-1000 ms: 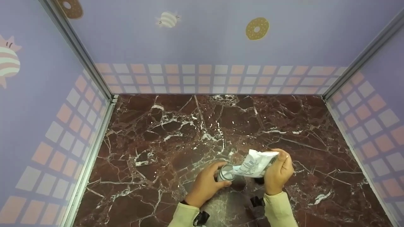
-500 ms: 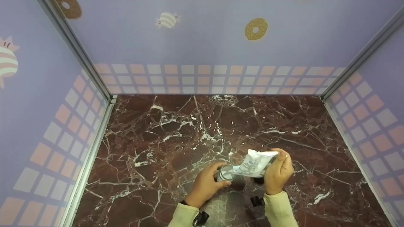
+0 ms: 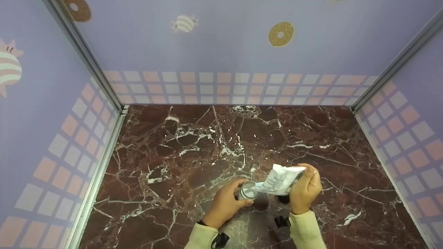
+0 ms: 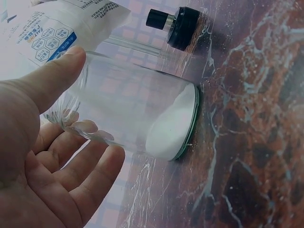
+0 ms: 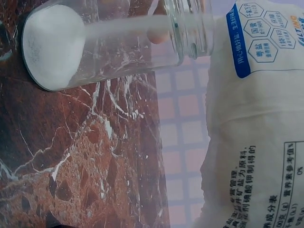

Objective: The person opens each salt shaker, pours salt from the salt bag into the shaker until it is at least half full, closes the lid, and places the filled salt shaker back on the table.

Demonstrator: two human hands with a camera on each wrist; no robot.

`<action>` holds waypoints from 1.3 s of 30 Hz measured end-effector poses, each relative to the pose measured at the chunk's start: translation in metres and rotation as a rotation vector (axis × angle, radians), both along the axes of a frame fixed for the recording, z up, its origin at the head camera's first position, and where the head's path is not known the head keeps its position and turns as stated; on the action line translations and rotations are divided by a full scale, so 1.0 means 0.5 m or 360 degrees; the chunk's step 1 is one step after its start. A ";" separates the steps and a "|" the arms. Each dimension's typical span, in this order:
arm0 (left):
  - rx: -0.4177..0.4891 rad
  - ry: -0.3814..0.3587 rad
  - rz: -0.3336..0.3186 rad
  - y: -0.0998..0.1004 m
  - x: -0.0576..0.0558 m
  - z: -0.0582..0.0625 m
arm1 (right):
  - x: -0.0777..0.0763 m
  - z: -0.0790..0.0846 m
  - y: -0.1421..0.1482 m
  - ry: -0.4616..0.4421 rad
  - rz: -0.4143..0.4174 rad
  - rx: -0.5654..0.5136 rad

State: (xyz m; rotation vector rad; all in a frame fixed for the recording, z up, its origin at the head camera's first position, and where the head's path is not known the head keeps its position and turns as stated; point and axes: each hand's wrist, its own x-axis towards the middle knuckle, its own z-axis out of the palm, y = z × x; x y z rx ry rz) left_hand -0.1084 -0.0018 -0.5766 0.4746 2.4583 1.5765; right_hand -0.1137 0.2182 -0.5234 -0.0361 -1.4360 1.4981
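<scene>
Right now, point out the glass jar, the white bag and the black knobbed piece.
Glass jar (image 4: 128, 97): left wrist view, clear side wall.
White bag (image 5: 259, 109): right wrist view, middle of its face.
Black knobbed piece (image 4: 184, 29): left wrist view, wide part.

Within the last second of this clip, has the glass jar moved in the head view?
No: judged against the veined tabletop, the glass jar shows no visible shift in any direction.

The view from my head tips up slightly: the counter's (image 3: 159, 214) back edge and the doughnut print (image 3: 273, 35) on the back wall (image 3: 221, 52) sit a touch lower than half a second ago. Whether the white powder (image 4: 172, 128) in the glass jar (image 4: 128, 90) has risen, I cannot tell.
</scene>
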 end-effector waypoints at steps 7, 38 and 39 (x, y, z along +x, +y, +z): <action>-0.0006 -0.0003 0.0011 -0.002 0.004 -0.004 | 0.002 -0.007 -0.001 -0.0024 0.0017 -0.0029; 0.0013 0.0032 0.0019 -0.001 0.004 0.002 | -0.004 0.014 -0.002 0.0059 0.0029 0.0019; 0.0011 0.0033 0.0017 -0.001 0.004 0.001 | -0.004 0.014 -0.003 0.0060 0.0032 0.0018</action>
